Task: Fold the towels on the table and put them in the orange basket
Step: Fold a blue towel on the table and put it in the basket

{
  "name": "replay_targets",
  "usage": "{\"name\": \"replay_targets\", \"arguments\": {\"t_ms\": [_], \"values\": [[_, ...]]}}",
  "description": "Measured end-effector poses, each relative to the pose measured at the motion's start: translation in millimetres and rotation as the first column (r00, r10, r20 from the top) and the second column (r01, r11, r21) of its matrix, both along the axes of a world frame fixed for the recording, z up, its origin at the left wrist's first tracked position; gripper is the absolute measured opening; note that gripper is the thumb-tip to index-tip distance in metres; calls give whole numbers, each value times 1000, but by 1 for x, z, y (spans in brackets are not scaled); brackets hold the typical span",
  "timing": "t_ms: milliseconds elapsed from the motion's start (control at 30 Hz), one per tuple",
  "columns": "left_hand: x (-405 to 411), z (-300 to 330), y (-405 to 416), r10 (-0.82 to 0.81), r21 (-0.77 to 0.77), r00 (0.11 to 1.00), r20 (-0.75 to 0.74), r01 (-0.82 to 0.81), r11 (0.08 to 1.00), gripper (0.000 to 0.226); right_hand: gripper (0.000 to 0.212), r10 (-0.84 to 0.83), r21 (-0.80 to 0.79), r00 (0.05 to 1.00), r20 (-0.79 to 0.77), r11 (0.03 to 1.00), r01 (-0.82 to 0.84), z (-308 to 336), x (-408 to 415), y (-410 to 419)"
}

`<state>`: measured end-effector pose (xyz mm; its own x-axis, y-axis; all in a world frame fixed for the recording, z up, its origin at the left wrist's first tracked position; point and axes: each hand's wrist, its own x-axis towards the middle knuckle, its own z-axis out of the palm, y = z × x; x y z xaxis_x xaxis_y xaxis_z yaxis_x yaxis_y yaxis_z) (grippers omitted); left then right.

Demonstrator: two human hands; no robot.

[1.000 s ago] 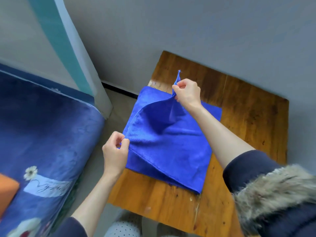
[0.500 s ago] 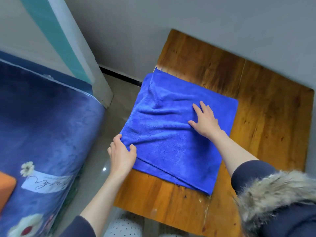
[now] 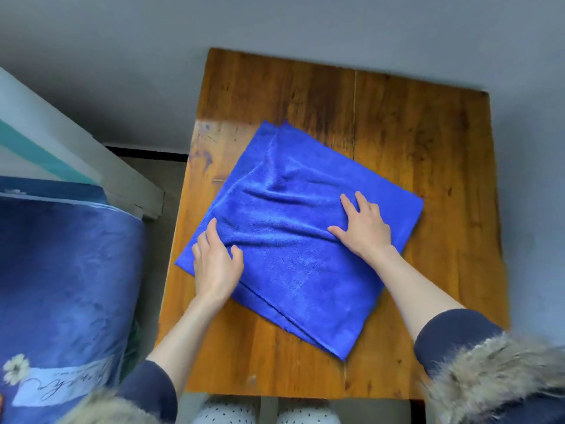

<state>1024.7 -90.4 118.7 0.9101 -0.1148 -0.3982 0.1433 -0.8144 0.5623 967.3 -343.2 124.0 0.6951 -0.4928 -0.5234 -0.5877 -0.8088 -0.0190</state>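
A blue towel (image 3: 293, 258), folded over once with wrinkles across its middle, lies on the small wooden table (image 3: 397, 123). My left hand (image 3: 215, 264) rests flat on the towel's left corner with fingers spread. My right hand (image 3: 363, 228) presses flat on the towel's right part, fingers straight and pointing away from me. The layered edges show along the towel's near side. The orange basket is almost out of view; only a sliver of orange shows at the bottom left edge.
A bed with a dark blue flowered cover (image 3: 61, 286) stands left of the table. A white and teal post (image 3: 76, 160) leans by the grey wall (image 3: 275, 22). A narrow strip of floor separates bed and table.
Both hands let go of the lifted towel corners and laid the top layer down. They now lie flat on the cloth, and my view has swung to look straight down on the table.
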Motion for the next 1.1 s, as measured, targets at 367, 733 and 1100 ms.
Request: {"name": "replay_targets", "arguments": {"t_ms": [367,733,1100], "values": [[11,-6,-96,-372,-70,927,43,374,925,70,77,-255,-25,966,-35,967,254,2,-135,-32],[-3,-11,-155,-373,-163,928,25,372,914,49,42,-434,78,876,-211,886,458,-2,-181,-60],[-2,-8,-160,-34,-210,998,55,45,977,13,35,-714,290,605,353,698,655,-12,-110,-155]]}}
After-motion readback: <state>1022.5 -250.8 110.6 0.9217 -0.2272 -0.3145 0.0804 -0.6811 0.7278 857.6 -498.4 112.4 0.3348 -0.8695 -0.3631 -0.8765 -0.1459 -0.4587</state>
